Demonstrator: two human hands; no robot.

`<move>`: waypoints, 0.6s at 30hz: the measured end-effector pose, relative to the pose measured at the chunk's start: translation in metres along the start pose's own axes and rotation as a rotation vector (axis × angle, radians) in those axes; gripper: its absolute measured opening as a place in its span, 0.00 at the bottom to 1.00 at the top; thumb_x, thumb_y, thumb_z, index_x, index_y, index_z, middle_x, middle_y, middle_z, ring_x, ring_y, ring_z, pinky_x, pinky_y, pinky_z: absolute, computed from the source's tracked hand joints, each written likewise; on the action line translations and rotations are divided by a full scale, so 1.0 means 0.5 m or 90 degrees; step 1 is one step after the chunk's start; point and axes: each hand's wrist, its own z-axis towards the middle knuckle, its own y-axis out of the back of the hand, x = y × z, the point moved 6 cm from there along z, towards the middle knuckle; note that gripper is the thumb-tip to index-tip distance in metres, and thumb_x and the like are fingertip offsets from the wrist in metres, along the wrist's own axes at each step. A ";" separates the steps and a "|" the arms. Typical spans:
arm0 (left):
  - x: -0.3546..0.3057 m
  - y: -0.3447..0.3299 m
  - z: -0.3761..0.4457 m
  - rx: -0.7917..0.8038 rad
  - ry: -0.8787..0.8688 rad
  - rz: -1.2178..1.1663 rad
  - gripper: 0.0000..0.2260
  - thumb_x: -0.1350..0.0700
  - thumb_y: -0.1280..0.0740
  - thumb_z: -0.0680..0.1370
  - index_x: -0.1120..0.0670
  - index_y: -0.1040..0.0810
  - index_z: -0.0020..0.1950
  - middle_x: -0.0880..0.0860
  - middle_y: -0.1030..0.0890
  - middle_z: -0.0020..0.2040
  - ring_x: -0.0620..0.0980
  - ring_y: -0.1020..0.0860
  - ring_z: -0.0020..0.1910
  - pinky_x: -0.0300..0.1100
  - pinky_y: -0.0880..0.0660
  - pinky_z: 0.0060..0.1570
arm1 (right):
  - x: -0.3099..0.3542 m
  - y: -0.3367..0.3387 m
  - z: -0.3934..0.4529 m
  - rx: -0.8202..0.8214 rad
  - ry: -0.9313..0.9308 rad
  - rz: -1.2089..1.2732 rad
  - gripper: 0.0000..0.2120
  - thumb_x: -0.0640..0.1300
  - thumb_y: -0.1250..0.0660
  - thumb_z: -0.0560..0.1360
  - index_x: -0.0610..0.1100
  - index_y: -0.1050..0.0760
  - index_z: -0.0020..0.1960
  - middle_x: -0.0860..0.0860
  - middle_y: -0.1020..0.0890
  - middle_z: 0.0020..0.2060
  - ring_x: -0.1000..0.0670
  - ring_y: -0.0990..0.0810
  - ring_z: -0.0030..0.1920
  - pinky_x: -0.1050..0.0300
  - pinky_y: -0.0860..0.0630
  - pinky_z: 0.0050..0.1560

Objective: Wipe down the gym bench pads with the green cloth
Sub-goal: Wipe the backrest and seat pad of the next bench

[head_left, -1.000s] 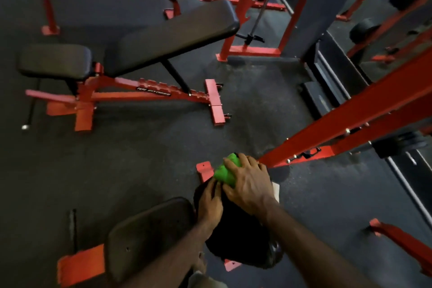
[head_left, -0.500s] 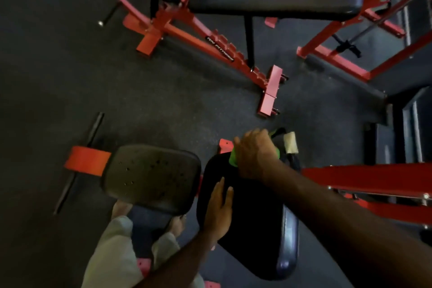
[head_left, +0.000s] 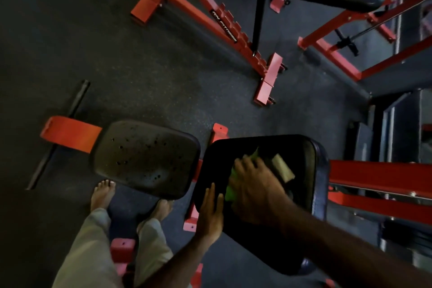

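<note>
The right hand [head_left: 253, 192] pressed the green cloth [head_left: 230, 190] flat against the back pad [head_left: 301, 163], its fingers bent over the bunched fabric and grasping it, with only a strip of green showing at the hand's left edge. The left hand [head_left: 210, 213] lay with fingers straight along the pad's near-left edge, steadying it. The cloth looked soft, light and easily crumpled, best held as a wad under the palm. The pad seemed firm with a slick cover. The seat pad [head_left: 145, 159] sat just left.
</note>
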 end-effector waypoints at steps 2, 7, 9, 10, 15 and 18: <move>0.008 -0.002 0.006 -0.011 0.012 -0.009 0.33 0.36 0.50 0.84 0.56 0.42 0.83 0.54 0.43 0.83 0.54 0.47 0.84 0.56 0.49 0.82 | 0.045 -0.026 -0.025 0.044 0.040 0.004 0.32 0.62 0.50 0.84 0.45 0.40 0.82 0.38 0.44 0.82 0.35 0.45 0.81 0.35 0.48 0.78; -0.050 -0.001 0.015 -0.024 0.001 -0.135 0.33 0.36 0.46 0.80 0.51 0.38 0.82 0.52 0.39 0.83 0.48 0.43 0.82 0.52 0.46 0.81 | -0.085 0.032 0.028 -0.047 -0.103 0.021 0.28 0.62 0.48 0.84 0.50 0.34 0.79 0.42 0.36 0.79 0.37 0.41 0.80 0.40 0.43 0.76; -0.073 -0.006 0.014 0.000 -0.028 -0.130 0.36 0.33 0.46 0.78 0.50 0.38 0.82 0.51 0.40 0.83 0.46 0.44 0.82 0.50 0.47 0.82 | -0.046 0.011 -0.006 -0.042 -0.083 0.020 0.31 0.57 0.56 0.82 0.48 0.38 0.81 0.40 0.40 0.81 0.36 0.44 0.81 0.39 0.46 0.79; -0.076 -0.008 0.015 0.013 -0.047 -0.107 0.37 0.34 0.47 0.76 0.50 0.39 0.83 0.51 0.41 0.83 0.46 0.44 0.82 0.49 0.47 0.81 | -0.007 -0.004 -0.034 -0.028 -0.057 0.030 0.34 0.54 0.60 0.79 0.47 0.40 0.82 0.39 0.41 0.82 0.36 0.45 0.82 0.38 0.48 0.79; -0.056 -0.007 -0.013 0.031 -0.059 -0.064 0.34 0.35 0.46 0.79 0.49 0.40 0.83 0.52 0.43 0.84 0.47 0.45 0.83 0.50 0.47 0.81 | -0.005 -0.001 -0.097 -0.032 -0.045 0.115 0.31 0.61 0.42 0.79 0.54 0.35 0.80 0.46 0.39 0.82 0.41 0.43 0.82 0.43 0.46 0.78; -0.064 -0.008 -0.037 0.036 -0.046 -0.075 0.28 0.40 0.44 0.84 0.48 0.40 0.83 0.50 0.43 0.84 0.46 0.47 0.83 0.48 0.49 0.82 | -0.075 0.021 -0.081 -0.080 -0.154 0.107 0.30 0.62 0.39 0.79 0.52 0.33 0.78 0.46 0.35 0.80 0.40 0.39 0.80 0.44 0.43 0.77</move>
